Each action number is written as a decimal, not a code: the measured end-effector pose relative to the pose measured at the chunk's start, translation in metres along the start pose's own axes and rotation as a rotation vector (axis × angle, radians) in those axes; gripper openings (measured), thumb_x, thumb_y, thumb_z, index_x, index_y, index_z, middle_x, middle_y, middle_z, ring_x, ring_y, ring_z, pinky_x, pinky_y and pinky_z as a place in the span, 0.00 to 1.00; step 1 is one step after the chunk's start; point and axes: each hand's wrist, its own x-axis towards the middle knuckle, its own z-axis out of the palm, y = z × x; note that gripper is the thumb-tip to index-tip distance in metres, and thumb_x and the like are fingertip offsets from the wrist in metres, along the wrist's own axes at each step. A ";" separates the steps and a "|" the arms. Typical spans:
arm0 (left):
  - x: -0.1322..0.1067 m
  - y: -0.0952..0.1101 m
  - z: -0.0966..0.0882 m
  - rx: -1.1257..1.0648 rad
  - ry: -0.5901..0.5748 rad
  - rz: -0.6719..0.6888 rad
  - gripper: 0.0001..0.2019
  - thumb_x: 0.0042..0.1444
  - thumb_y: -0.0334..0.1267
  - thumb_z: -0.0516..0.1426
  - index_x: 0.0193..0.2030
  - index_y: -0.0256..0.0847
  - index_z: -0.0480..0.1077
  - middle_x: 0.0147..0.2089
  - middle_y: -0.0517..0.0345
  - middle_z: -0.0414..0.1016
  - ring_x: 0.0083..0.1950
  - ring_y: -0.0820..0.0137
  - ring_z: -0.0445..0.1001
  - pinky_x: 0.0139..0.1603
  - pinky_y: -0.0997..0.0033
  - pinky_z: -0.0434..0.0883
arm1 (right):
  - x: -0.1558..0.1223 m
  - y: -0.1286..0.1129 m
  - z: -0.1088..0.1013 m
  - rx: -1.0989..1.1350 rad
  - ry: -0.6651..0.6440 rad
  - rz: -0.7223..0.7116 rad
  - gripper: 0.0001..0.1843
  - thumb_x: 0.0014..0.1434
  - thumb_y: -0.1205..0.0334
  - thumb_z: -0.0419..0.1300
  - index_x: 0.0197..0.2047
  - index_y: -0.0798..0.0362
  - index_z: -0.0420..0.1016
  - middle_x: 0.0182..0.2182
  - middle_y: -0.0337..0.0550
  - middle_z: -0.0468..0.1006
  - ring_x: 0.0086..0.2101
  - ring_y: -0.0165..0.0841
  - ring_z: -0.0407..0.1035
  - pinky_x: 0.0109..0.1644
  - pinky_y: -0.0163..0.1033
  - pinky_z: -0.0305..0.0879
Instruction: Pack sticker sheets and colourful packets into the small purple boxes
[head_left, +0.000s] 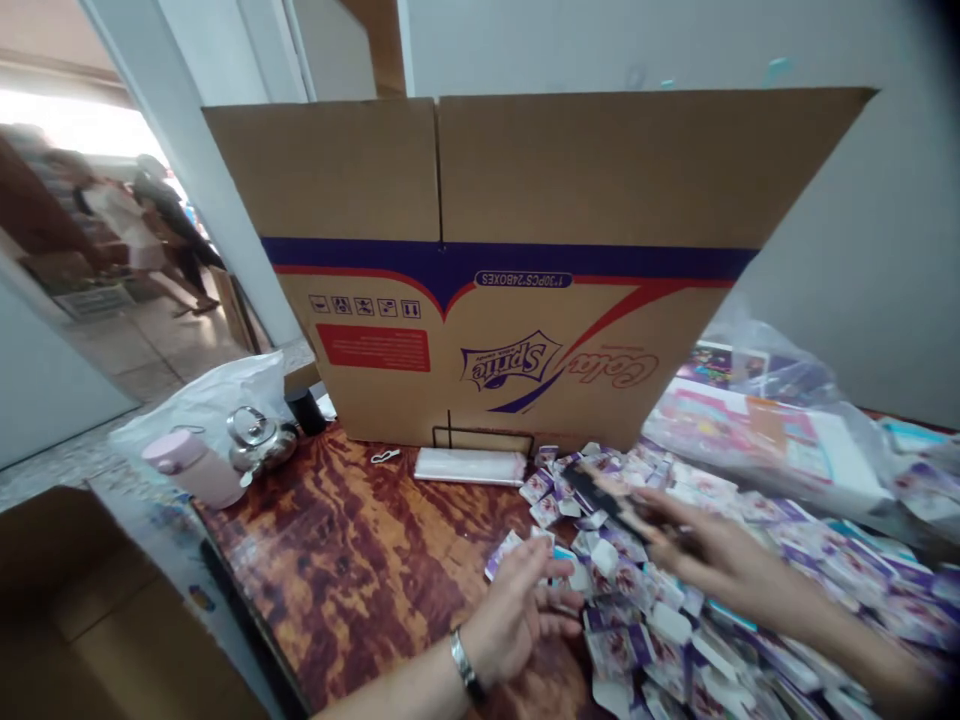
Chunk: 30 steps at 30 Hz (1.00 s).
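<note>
Left hand [517, 608] unclenched, fingers loosely spread, apparently gripping nothing, just beside heaped small boxes [667, 655]; touching one or not, impossible to say. Clasped in the right hand [701, 540], above the same heap, a dark tool [600, 496], blurred, probably stiff. Small boxes likely light, thin-walled, easily crushed: best pinched gently by the edges. Beyond both hands, a big carton [450, 315].

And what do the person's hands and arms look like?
The left hand wears a shiny, silvery wristband. The right hand is blurry and shows no band. Both forearms are bare, with no sleeves in view.
</note>
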 end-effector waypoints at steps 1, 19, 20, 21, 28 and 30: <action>0.001 0.010 0.001 -0.045 0.041 0.013 0.24 0.50 0.54 0.59 0.46 0.41 0.63 0.42 0.52 0.73 0.34 0.68 0.76 0.30 0.70 0.71 | 0.008 -0.030 0.015 0.038 -0.078 -0.087 0.29 0.58 0.56 0.51 0.62 0.46 0.56 0.46 0.48 0.74 0.40 0.40 0.71 0.41 0.40 0.68; 0.086 0.150 -0.155 0.969 0.369 0.542 0.21 0.56 0.54 0.52 0.47 0.40 0.69 0.52 0.47 0.71 0.54 0.58 0.68 0.51 0.60 0.68 | 0.197 -0.091 0.128 -0.468 0.255 -0.401 0.34 0.59 0.66 0.54 0.66 0.39 0.48 0.58 0.54 0.58 0.53 0.49 0.54 0.52 0.52 0.58; 0.085 0.148 -0.164 1.092 0.378 0.559 0.20 0.54 0.52 0.54 0.47 0.40 0.70 0.55 0.46 0.69 0.56 0.56 0.65 0.54 0.58 0.65 | 0.201 -0.088 0.131 -0.502 0.253 -0.429 0.33 0.61 0.68 0.51 0.66 0.38 0.47 0.58 0.53 0.58 0.54 0.48 0.54 0.52 0.52 0.58; 0.084 0.144 -0.173 1.210 0.386 0.574 0.20 0.53 0.51 0.55 0.47 0.40 0.70 0.57 0.45 0.67 0.57 0.54 0.63 0.56 0.55 0.63 | 0.205 -0.086 0.136 -0.526 0.242 -0.459 0.32 0.62 0.70 0.48 0.66 0.36 0.46 0.59 0.52 0.58 0.54 0.47 0.55 0.52 0.52 0.58; 0.073 0.116 -0.205 1.787 0.408 0.674 0.19 0.60 0.38 0.46 0.57 0.38 0.62 0.58 0.42 0.63 0.57 0.56 0.60 0.55 0.52 0.64 | 0.233 -0.085 0.176 -0.484 0.127 -0.431 0.34 0.59 0.67 0.53 0.65 0.38 0.48 0.60 0.52 0.57 0.54 0.46 0.54 0.53 0.52 0.57; 0.071 0.115 -0.210 1.875 0.412 0.698 0.19 0.60 0.36 0.46 0.57 0.39 0.61 0.56 0.44 0.64 0.57 0.58 0.62 0.55 0.56 0.67 | 0.238 -0.085 0.182 -0.415 0.066 -0.425 0.38 0.55 0.62 0.59 0.65 0.41 0.49 0.60 0.55 0.55 0.54 0.48 0.53 0.52 0.52 0.57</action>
